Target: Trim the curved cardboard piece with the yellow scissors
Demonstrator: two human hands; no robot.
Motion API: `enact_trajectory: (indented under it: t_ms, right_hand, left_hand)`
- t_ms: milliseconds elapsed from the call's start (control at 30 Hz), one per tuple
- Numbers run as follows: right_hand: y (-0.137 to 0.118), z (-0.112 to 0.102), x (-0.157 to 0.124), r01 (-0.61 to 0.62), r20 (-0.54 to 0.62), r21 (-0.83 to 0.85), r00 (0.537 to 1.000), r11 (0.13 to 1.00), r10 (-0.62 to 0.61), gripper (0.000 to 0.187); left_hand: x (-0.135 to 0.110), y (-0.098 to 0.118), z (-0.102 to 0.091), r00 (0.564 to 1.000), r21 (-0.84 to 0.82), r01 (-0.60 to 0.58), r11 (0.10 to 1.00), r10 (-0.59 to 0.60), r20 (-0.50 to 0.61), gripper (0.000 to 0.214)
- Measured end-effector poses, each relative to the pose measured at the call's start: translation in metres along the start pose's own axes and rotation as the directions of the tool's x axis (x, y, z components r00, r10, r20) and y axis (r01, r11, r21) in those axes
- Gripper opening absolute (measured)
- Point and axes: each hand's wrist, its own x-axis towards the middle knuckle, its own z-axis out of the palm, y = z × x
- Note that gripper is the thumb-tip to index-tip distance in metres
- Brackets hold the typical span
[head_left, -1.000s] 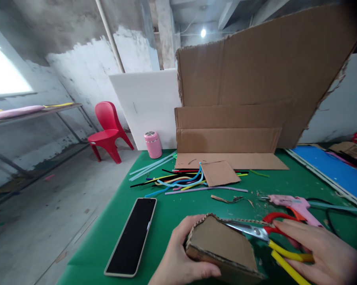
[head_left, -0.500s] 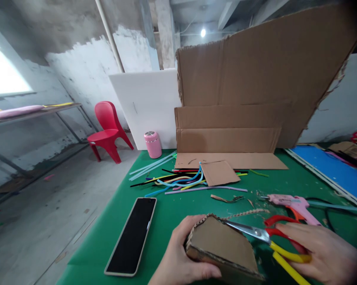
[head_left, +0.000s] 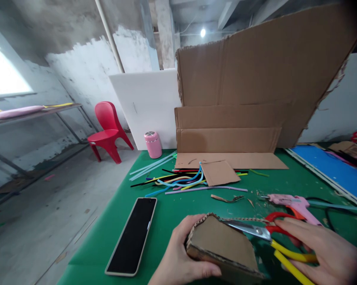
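Observation:
My left hand [head_left: 182, 255] grips the left side of a small cardboard box [head_left: 222, 241], thumb along its near face and fingers behind. My right hand [head_left: 317, 243] holds scissors [head_left: 255, 230] with red and yellow handles. Their blades lie along the box's back upper edge, where a thin corrugated strip [head_left: 243, 219] hangs partly cut off and runs right toward the red handle. The tips of the blades are hidden at the cardboard edge. Behind the right hand lies a pink glue gun [head_left: 293, 202] with a pale blue glue stick in it.
A phone [head_left: 132, 235] lies left on the green table [head_left: 92, 257]. Farther back are several pipe cleaners [head_left: 178, 182], a cardboard square [head_left: 220, 173], cardboard scraps [head_left: 227, 198] and a pink canister [head_left: 153, 145]. A large cardboard panel [head_left: 249, 75] stands behind; a red chair [head_left: 105, 128] is left.
My right hand's fingers have spread in the scissor handles, and the handles have parted further. The cut strip now lies nearer the red handle. My left hand and the box stay nearly still.

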Motion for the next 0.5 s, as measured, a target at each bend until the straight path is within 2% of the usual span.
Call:
enact_trajectory:
  t_ms: [100, 200, 333, 500]
  right_hand:
    - [-0.001, -0.001, 0.002, 0.051, 0.142, -0.045, 0.989, 0.998, -0.044, 0.044]
    - [-0.002, -0.001, 0.004, 0.078, 0.191, -0.070, 0.979, 0.995, -0.063, 0.042]
    - [-0.003, -0.001, 0.005, 0.093, 0.194, -0.081, 0.978, 0.992, -0.076, 0.042]
    - [-0.015, -0.008, 0.013, 0.096, 0.131, -0.011, 0.987, 0.995, -0.093, 0.038]
  left_hand:
    - [-0.001, -0.002, 0.001, 1.000, 0.006, -0.021, 1.000, 0.021, -0.010, 0.090]
    - [-0.001, -0.004, 0.002, 0.999, 0.004, -0.034, 0.999, 0.034, -0.029, 0.089]
    - [-0.001, -0.004, 0.002, 0.999, 0.003, -0.013, 1.000, 0.014, -0.035, 0.090]
    - [0.000, -0.002, 0.004, 0.999, -0.018, -0.045, 0.999, 0.044, -0.030, 0.084]
